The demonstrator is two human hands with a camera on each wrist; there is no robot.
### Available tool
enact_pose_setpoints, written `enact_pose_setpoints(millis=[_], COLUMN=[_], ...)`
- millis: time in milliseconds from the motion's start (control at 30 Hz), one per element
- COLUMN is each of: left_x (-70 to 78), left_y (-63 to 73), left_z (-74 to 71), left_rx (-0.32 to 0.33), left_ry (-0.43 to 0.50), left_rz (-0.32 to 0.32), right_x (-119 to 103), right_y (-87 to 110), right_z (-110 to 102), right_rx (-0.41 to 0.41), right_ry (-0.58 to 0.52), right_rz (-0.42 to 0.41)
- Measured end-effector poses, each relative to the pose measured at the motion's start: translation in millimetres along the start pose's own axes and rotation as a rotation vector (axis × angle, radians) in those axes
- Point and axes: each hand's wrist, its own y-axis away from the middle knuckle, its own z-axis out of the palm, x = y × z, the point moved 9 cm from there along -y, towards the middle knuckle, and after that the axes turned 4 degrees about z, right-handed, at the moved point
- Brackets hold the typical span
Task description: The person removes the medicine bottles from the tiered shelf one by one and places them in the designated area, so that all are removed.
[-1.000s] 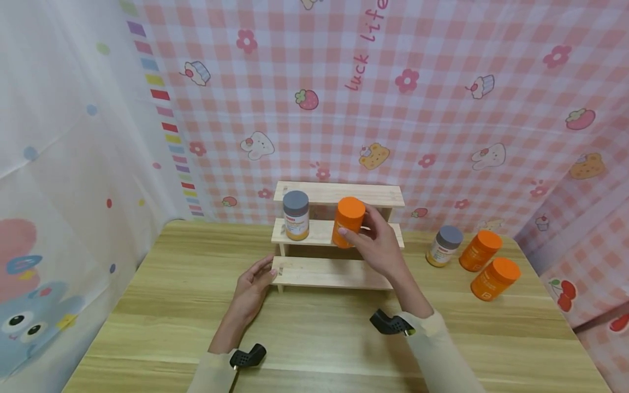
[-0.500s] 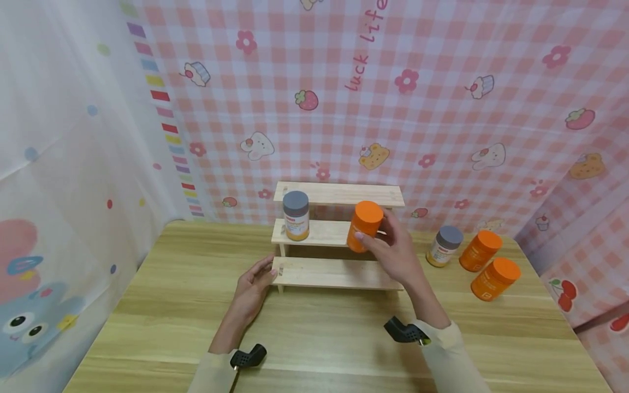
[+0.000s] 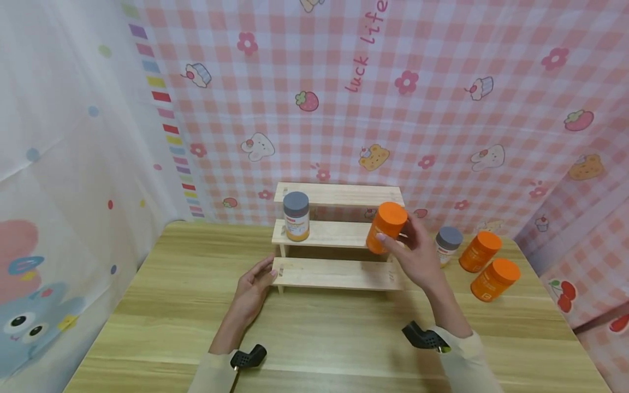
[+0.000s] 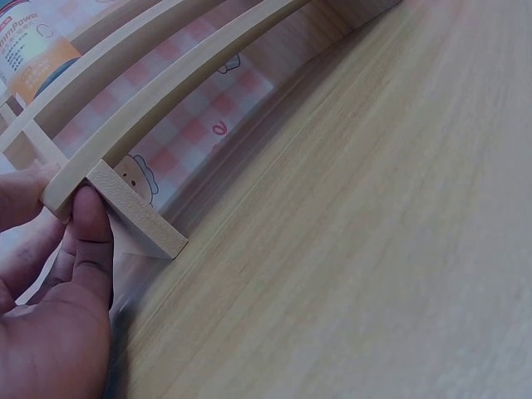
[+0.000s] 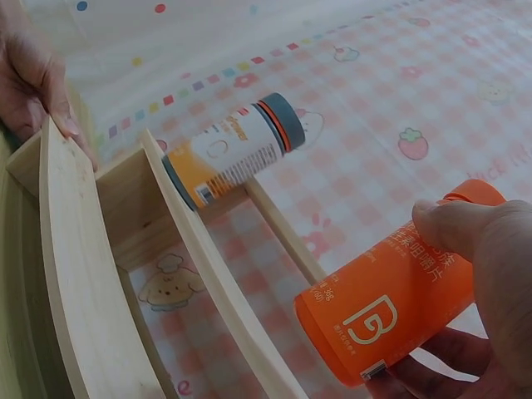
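A three-tier wooden display shelf [image 3: 339,274] stands on the table. My left hand [image 3: 250,293] pinches the left end of its lowest board [image 4: 137,112], thumb on top and a finger beneath in the left wrist view. My right hand [image 3: 419,255] grips an orange bottle [image 3: 385,232] with an orange lid, thumb on its near side. The bottle is tilted, and overlaps the right end of the middle tier in the head view. In the right wrist view its base [image 5: 328,341] is apart from the boards. A grey-capped white-and-yellow bottle [image 3: 297,219] stands upright at the middle tier's left end.
Right of the shelf, another grey-capped bottle [image 3: 448,243] stands on the wood-grain table [image 3: 334,349], partly behind my right hand. Two more orange bottles [image 3: 480,252] stand beside it. A pink checked cloth [image 3: 344,131] hangs behind the shelf, a white curtain [image 3: 73,153] at left.
My right hand has carried the orange bottle rightward along the middle tier, from near its centre to its right end, tilting it more. My left hand has stayed on the lowest board.
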Motion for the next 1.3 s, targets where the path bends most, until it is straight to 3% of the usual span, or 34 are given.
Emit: enact_pose_setpoints(millis=[567,900,1167,1300], left_x=[0.7,-1.3,-1.2,-0.5], left_y=[0.7,0.9,1.0,0.3], left_z=[0.0,-0.1,0.2,0.6], left_rx=[-0.014,-0.015,-0.024,-0.026], left_ry=[0.002,-0.001,-0.004,-0.01], left_rz=[-0.004,-0.021,-0.016,-0.002], right_x=[9.9,30.5,43.4,52.3], right_y=[15.9,28.9,36.9,40.7], right_z=[-45.3,-71.4,-85.9,-92.3], right_rx=[0.087,0.144,0.162,0.167], right_ry=[0.085,0.158,0.13,0.16], right_rz=[0.054,0.139,0.114,0.14])
